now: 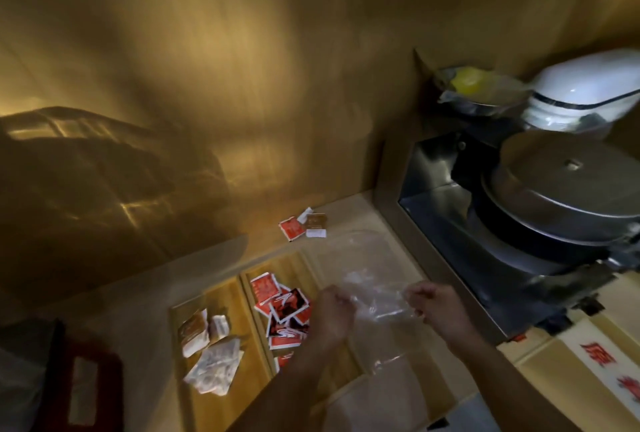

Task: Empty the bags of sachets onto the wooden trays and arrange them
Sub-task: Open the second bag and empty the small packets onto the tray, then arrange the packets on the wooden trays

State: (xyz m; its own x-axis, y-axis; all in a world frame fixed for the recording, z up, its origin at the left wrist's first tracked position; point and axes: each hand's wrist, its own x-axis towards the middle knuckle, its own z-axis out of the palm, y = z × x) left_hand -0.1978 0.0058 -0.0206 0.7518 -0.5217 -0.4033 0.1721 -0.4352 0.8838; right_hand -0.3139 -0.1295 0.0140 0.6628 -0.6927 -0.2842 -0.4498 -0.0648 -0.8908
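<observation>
Head view, dim and blurred: the left hand [334, 314] and right hand [434, 307] each have their fingers curled, pinching a clear bag [377, 303] stretched between them above the right part of the wooden trays [294, 265]. Whether the bag holds anything is hard to make out. Red sachets [280, 307] lie heaped in the middle tray, partly hidden behind the left hand and forearm. Pale sachets [211, 352] lie in the left tray. A few stray sachets [303, 225] rest on the surface [349, 213] just beyond the trays. At the right a metal lid [561, 182] is cut off by the frame edge.
</observation>
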